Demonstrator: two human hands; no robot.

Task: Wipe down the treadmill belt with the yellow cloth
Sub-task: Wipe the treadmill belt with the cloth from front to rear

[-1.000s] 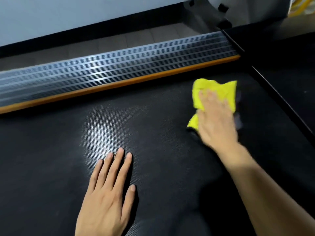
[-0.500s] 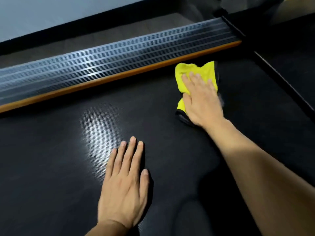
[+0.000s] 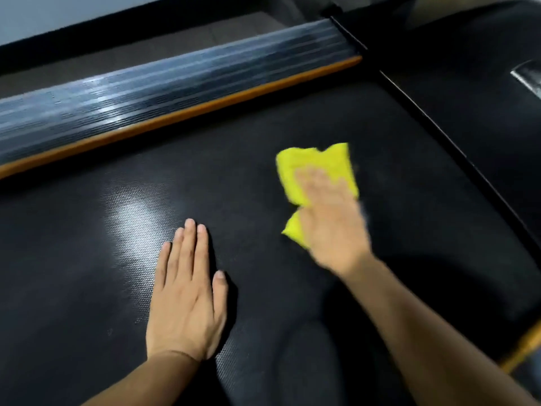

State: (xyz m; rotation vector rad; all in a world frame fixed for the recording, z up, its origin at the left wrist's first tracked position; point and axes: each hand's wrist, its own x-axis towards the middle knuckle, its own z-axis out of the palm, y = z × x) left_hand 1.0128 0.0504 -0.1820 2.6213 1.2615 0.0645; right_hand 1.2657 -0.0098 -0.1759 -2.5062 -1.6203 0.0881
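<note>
The black textured treadmill belt [image 3: 87, 259] fills most of the view. A crumpled yellow cloth [image 3: 310, 165] lies on it right of centre. My right hand [image 3: 330, 224] presses flat on the cloth, covering its near half, and is blurred with motion. My left hand [image 3: 187, 294] rests palm down on the belt to the left of the cloth, fingers together, holding nothing.
A ribbed grey side rail [image 3: 175, 80] with an orange strip [image 3: 205, 109] runs along the belt's far edge. A black frame bar [image 3: 439, 133] borders the belt on the right, with the dark motor cover [image 3: 483, 68] beyond. An orange strip [image 3: 524, 350] shows at the lower right.
My right hand has pulled the cloth back from the orange strip toward me across the belt. My left hand has stayed flat on the belt.
</note>
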